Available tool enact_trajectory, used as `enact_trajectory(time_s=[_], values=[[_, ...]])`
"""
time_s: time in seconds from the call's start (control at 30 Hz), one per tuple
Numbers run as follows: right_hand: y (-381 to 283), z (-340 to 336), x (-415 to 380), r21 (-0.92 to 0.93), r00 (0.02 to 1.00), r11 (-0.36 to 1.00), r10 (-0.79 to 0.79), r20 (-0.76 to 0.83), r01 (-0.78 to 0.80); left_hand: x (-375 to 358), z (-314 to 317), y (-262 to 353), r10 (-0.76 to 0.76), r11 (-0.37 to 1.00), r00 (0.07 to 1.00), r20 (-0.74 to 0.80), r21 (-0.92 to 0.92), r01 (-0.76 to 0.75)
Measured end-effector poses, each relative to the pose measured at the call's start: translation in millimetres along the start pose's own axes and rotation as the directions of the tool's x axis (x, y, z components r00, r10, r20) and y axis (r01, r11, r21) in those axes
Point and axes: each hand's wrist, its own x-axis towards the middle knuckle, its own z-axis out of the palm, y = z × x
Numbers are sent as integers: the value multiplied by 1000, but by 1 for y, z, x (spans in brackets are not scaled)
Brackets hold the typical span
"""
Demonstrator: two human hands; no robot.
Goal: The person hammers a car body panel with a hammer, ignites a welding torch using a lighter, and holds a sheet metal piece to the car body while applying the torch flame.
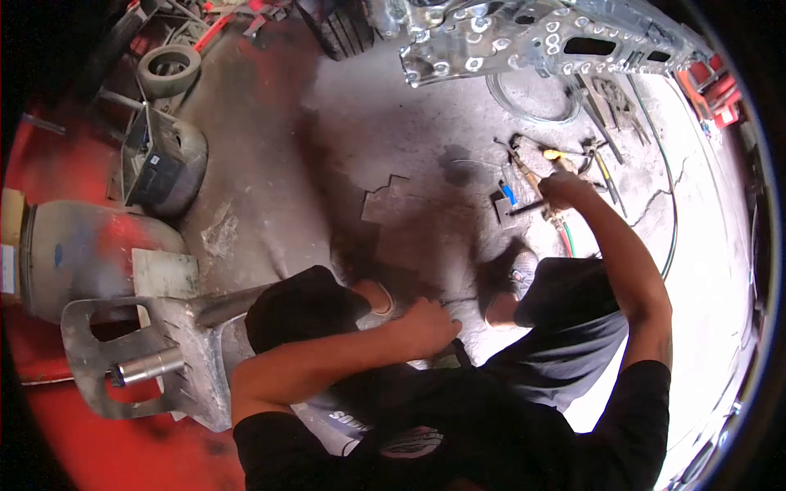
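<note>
My right hand [566, 191] reaches out to the concrete floor and is closed around the handle of a brass cutting torch [526, 171]. The torch tip points up and left, and its green and red hoses [566, 238] trail back toward my leg. A short dark rod [528, 209] sticks out to the left just under this hand. My left hand [431, 324] lies across my body with its fingers curled, resting by my knee and holding nothing that I can see. My shoe [516, 274] is on the floor between the two hands.
A perforated metal panel [532, 37] hangs across the top. Loose tools [606, 98] and a thin green hose [673, 204] lie at the right. A flat metal plate [393, 200] is on the floor, a grey gas cylinder [78, 245] and a steel bracket [139, 364] at the left.
</note>
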Motion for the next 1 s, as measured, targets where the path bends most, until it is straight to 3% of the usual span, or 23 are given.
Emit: enact_trajectory(time_s=[0.07,0.1,0.2,0.27,0.43,0.53,0.67,0.7,0.8,0.83,1.0], values=[[6,-2,0,75,997,997,24,-76,-19,9,6,2,7,1000,998,61,-18,-6],[-3,-23,-10,132,997,988,79,-16,-76,12,8,1,10,1000,996,89,-25,-8],[-2,-30,-15,319,974,947,55,-222,19,19,13,1,4,1000,994,113,-6,-3],[1,-35,-19,311,957,950,59,-285,34,17,11,-3,16,999,992,128,-33,-12],[16,-22,-19,394,983,918,36,-179,38,14,12,-7,5,999,994,112,-33,-2],[6,-38,-32,557,990,820,127,54,-136,15,13,-9,10,999,996,91,-50,-6],[0,-40,-34,440,997,894,81,21,-82,19,8,-6,10,997,994,113,-81,-1],[8,-26,-21,398,999,917,1,-33,13,21,7,-5,9,997,993,122,-80,1],[12,-22,-19,485,998,874,12,-58,18,23,5,0,8,998,993,120,-65,0],[10,-29,-21,479,998,876,44,41,-58,24,3,2,2,998,991,133,-55,5],[6,-31,-22,553,999,833,39,-19,-22,26,3,5,5,1000,990,140,-16,-3]])
